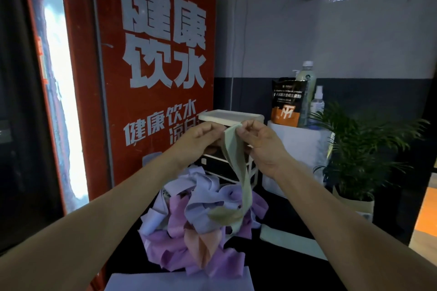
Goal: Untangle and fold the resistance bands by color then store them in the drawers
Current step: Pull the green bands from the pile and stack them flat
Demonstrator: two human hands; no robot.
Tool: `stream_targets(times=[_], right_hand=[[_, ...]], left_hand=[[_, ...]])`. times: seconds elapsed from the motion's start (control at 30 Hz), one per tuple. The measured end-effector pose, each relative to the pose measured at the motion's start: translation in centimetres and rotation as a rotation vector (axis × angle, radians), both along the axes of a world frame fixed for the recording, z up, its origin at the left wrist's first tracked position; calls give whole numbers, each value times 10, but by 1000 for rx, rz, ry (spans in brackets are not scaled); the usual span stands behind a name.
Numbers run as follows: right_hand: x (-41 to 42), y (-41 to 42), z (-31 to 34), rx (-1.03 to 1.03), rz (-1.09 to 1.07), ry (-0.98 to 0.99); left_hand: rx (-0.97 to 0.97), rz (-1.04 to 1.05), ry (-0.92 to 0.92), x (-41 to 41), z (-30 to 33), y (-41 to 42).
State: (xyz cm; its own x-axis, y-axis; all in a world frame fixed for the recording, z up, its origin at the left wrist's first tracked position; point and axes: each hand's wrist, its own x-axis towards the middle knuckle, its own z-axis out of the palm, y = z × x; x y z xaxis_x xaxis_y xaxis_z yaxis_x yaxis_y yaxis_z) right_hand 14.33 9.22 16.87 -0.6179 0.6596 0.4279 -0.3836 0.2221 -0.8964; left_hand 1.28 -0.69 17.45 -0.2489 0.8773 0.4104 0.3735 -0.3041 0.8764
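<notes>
Above tangled pile, both hands' grip pinches green band; drawers mostly hidden

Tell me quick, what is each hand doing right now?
Left hand: fingers pinch the top end of the long pale green stretchy resistance band.
Right hand: fingers pinch the same green band's top end.

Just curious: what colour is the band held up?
Pale green stretchy band, seen in the head view.
</notes>
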Motion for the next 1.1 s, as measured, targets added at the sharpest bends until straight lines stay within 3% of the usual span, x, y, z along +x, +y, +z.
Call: stream_targets(times=[0.13,0.3,0.47,0.63,0.8,0.93,1.1], right_hand=[[5,-5,4,137,-125,-22],[14,-4,6,133,-221,-61],[26,-7,12,52,-85,-64],[48,-4,24,-203,15,-68],[58,-4,27,9,-163,-244],[64,0,28,123,-243,-254],[88,35,16,41,-532,-195]], left_hand=[[54,-92,-86,16,-3,4],[53,-140,-178,24,-7,13],[61,-85,-222,36,1,27],[99,-4,-27,46,6,34],[70,37,121,54,0,39],[-1,-86,-15,58,-8,49],[-198,-176,130,62,-30,58]])
